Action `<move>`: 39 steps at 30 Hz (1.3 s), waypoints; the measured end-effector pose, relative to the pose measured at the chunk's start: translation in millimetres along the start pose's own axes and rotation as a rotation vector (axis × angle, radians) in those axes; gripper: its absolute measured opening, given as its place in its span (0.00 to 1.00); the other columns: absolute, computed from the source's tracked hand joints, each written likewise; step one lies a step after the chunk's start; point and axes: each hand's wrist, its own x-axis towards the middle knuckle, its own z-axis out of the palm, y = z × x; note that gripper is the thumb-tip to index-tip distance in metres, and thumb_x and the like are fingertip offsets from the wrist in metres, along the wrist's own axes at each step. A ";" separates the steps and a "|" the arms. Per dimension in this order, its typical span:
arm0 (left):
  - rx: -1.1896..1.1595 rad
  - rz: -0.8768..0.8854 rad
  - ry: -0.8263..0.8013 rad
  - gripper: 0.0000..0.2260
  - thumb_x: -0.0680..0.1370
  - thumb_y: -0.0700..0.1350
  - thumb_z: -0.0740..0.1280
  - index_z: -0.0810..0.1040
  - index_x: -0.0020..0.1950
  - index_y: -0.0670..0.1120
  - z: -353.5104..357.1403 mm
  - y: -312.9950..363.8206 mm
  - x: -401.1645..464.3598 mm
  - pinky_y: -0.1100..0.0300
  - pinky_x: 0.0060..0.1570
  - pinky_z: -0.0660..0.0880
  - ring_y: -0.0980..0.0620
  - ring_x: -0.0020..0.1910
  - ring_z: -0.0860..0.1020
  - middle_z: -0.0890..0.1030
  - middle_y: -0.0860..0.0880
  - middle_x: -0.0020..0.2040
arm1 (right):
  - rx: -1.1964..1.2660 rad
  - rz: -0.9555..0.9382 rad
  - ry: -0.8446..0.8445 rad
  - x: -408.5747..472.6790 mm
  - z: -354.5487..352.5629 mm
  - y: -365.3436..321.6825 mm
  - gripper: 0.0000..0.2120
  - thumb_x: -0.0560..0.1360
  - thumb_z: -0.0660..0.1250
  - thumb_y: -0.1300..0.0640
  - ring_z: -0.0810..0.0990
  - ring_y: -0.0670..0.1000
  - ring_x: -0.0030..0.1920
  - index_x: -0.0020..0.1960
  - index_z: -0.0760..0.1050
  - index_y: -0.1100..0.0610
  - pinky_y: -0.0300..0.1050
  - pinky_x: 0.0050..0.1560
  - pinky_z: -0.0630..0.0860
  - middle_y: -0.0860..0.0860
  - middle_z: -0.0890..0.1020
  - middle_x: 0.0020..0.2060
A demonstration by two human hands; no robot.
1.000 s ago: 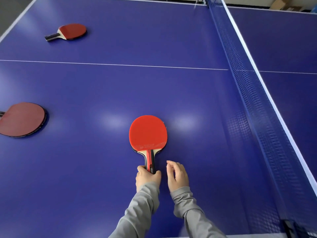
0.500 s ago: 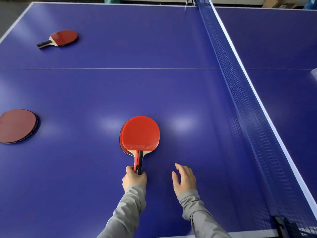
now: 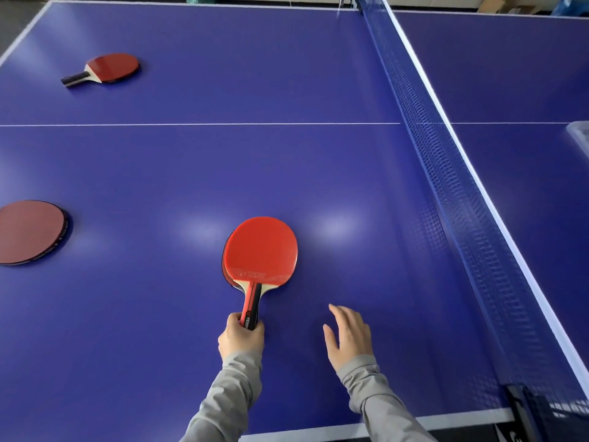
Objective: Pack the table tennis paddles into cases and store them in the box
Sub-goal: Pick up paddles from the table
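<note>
Paddle (image 3: 260, 247) with a bright red face sits near the middle of the near half of the blue table (image 3: 223, 170), head pointing away, handle toward the person. A dark edge shows along its left side, and I cannot tell whether that is shadow or something beneath it. The left hand (image 3: 240, 338) grips the butt of the red-and-black handle, fingers curled around it. The right hand (image 3: 349, 334) is just to the right of the handle, apart from it, fingers loosely spread and holding nothing; whether it touches the table I cannot tell. Both arms wear grey sleeves (image 3: 229, 400).

Farther left, at the frame edge, lies a second paddle (image 3: 32, 232) with a darker red face, its handle cut off from view. A third paddle (image 3: 108, 67) lies well beyond, near the far left corner, past the white centre line (image 3: 191, 124), its dark handle pointing left. The net (image 3: 446, 173) runs along the right side of this half. Across it, at the right frame edge, a pale translucent box (image 3: 580, 138) is partly visible.
</note>
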 end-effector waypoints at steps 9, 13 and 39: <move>-0.021 0.089 -0.049 0.05 0.71 0.48 0.67 0.71 0.39 0.51 -48.3 -33.0 -18.2 0.55 0.34 0.78 0.44 0.33 0.81 0.79 0.47 0.34 | -0.155 -0.005 0.009 -50.1 -1.3 -13.4 0.21 0.71 0.70 0.56 0.78 0.58 0.58 0.62 0.74 0.61 0.56 0.52 0.76 0.56 0.79 0.58; 0.041 0.175 -0.097 0.06 0.71 0.48 0.67 0.70 0.39 0.50 -82.2 -54.1 -23.1 0.56 0.34 0.78 0.44 0.33 0.81 0.79 0.46 0.34 | -0.322 0.094 -0.142 -93.1 0.6 -15.5 0.26 0.79 0.54 0.46 0.61 0.50 0.72 0.74 0.57 0.54 0.48 0.68 0.63 0.50 0.62 0.72; 0.402 0.664 -0.548 0.09 0.71 0.48 0.70 0.74 0.48 0.50 -36.3 -134.6 -238.0 0.52 0.47 0.78 0.42 0.41 0.80 0.80 0.49 0.37 | -0.161 0.728 -0.178 -418.7 -11.8 67.0 0.27 0.79 0.51 0.45 0.56 0.49 0.74 0.75 0.50 0.51 0.48 0.72 0.56 0.48 0.59 0.73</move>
